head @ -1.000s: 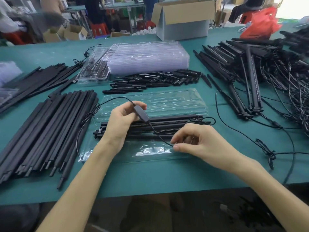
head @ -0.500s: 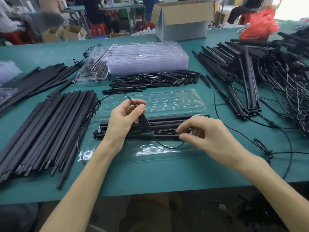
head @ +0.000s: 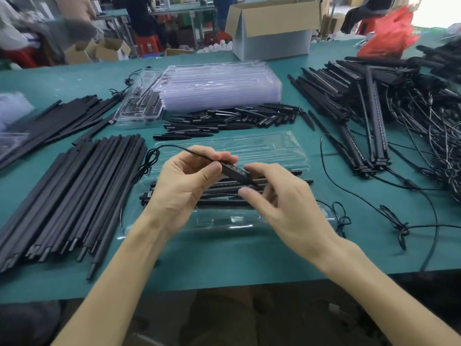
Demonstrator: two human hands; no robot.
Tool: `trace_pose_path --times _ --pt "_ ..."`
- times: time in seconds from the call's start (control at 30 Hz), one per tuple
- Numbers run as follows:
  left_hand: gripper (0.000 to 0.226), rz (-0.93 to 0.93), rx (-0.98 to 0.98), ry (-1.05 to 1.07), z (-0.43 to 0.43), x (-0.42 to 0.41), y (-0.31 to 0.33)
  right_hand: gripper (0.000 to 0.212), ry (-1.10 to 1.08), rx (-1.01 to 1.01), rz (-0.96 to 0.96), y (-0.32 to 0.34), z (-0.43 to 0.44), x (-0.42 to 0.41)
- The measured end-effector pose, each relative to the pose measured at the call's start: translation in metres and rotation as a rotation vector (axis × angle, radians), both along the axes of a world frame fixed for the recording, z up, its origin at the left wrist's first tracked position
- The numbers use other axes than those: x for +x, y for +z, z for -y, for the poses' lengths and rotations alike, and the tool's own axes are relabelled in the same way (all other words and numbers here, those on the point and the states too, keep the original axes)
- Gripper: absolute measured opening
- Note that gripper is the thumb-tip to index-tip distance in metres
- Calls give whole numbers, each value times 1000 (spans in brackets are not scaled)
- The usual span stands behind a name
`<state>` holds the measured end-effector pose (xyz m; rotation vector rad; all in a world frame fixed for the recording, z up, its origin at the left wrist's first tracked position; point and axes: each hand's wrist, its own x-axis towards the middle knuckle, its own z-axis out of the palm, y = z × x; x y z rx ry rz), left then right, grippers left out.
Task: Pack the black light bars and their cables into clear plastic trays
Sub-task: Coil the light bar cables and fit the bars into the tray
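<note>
Standing here, I see the left hand (head: 182, 188) pinching the black inline controller (head: 235, 172) between thumb and fingertips, just above the clear tray (head: 224, 224). The right hand (head: 287, 208) closes thumb and forefinger on the controller's other end. The cable (head: 179, 147) trails left from the grip to a loop past the tray's left edge. Under the grip, light bars (head: 219, 203) lie in the tray. Nearer than the grip, bare green table (head: 224, 258) runs to its front edge. To the left, a bar stack (head: 74, 196) crowds close.
</note>
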<state>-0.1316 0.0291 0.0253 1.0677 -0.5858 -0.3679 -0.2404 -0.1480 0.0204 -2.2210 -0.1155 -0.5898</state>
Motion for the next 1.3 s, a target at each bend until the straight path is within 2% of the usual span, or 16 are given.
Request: trace_pose_path --times 0.1,0.17,0.27,0.33,0.4,0.53,0.63,0.7,0.8,1.1,1.3 --pt "15 -4 59 -19 -6 -7 -2 20 10 66 -10 1 0 7" --pt "15 -8 194 -5 -14 -11 -3 16 41 -7 -45 -4 1 9" --pt "22 -51 540 17 -32 -12 3 20 27 -135 -93 -14 5 9" --pt "33 -11 812 23 -44 -10 11 20 27 -160 -110 -17 7 8" --pt "36 61 953 70 -51 -8 19 20 38 -174 -126 -18 7 8" --pt "26 210 880 189 -49 -13 29 24 68 -203 -167 -18 5 10" --pt "12 355 825 156 -39 -17 31 24 106 -229 -203 -17 3 12" --pt "7 477 899 125 -33 -17 28 22 129 -228 -210 -16 3 12" --pt "14 612 1052 132 -26 -16 19 21 178 -207 -237 -15 4 13" --pt "11 563 1170 -13 -13 -10 10 11 215 -11 -333 -15 9 16" --pt "14 528 1164 -49 -12 -8 7 11 204 -12 -378 -13 8 18"
